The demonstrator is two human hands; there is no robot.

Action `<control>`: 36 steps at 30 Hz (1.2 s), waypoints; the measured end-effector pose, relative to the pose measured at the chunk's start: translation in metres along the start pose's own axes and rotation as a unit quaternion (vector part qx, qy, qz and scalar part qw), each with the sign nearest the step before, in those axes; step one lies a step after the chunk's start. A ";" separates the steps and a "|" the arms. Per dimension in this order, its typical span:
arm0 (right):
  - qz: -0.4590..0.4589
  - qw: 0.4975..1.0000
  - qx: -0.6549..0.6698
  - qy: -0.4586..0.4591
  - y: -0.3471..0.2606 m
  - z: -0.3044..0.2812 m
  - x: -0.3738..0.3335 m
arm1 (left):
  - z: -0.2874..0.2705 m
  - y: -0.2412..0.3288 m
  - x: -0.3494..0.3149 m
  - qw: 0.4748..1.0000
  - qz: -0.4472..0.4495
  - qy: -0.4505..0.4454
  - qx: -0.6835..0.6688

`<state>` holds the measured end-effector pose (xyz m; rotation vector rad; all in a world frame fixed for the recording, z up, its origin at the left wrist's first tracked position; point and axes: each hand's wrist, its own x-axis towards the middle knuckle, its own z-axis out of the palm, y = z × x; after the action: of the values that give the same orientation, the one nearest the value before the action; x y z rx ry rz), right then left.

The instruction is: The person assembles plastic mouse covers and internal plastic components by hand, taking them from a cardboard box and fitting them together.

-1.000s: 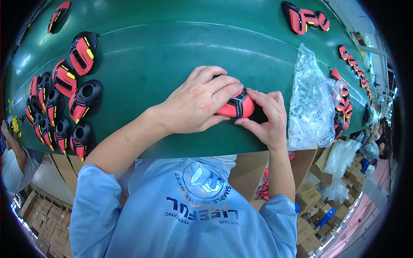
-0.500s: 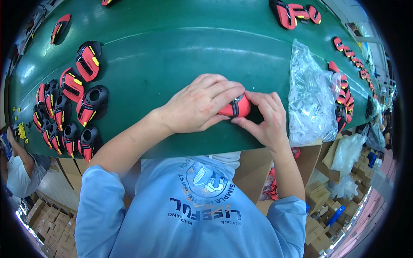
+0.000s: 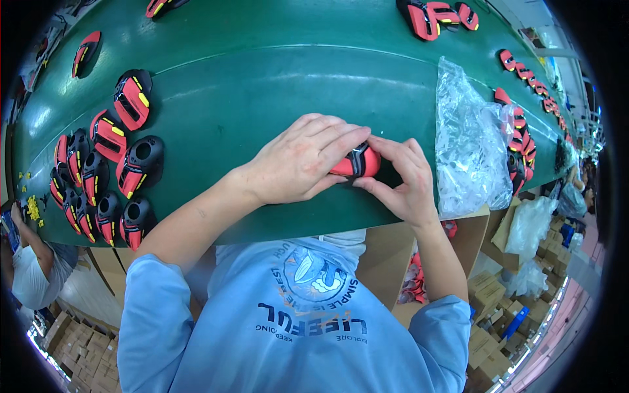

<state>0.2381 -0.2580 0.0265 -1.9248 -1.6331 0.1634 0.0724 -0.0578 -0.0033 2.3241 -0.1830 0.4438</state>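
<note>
A red and black moulded plastic piece (image 3: pixel 370 162) is held between my two hands over the near part of the green table. My left hand (image 3: pixel 304 158) wraps over its left side, fingers bent and closed, hiding much of it. On its right end, my right hand (image 3: pixel 405 178) grips with thumb and bent fingers. A clear plastic bag (image 3: pixel 466 150) with whitish contents lies just right of my right hand. To the left, several red and black shell-shaped pieces with yellow strips (image 3: pixel 133 99) lie in a cluster, some with a round opening (image 3: pixel 143 152).
More red and black pieces lie at the far right (image 3: pixel 426 19) and beyond the bag (image 3: pixel 517 144). Small yellow parts (image 3: pixel 33 206) sit at the left end, near another person's arm (image 3: pixel 33 239). An open carton (image 3: pixel 380 259) with red pieces stands below the table's edge.
My view has shifted slightly, so the table's contents sit a little differently in the picture. Both hands keep nearly the same grip on the red and black piece.
</note>
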 end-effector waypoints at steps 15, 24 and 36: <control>0.075 0.997 -0.013 -0.003 0.006 0.008 -0.018 | 0.004 -0.002 0.000 0.981 0.130 -0.020 0.146; -0.071 0.989 0.088 0.099 -0.039 0.027 0.081 | 0.002 -0.005 0.001 0.985 0.129 -0.046 0.108; -0.050 0.972 0.166 0.156 -0.036 0.048 0.076 | 0.002 -0.009 0.003 0.986 0.128 -0.053 0.093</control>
<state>0.2033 -0.1675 0.0276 -1.5265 -1.3892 0.0823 0.0778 -0.0527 -0.0093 2.5213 -0.5147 0.4812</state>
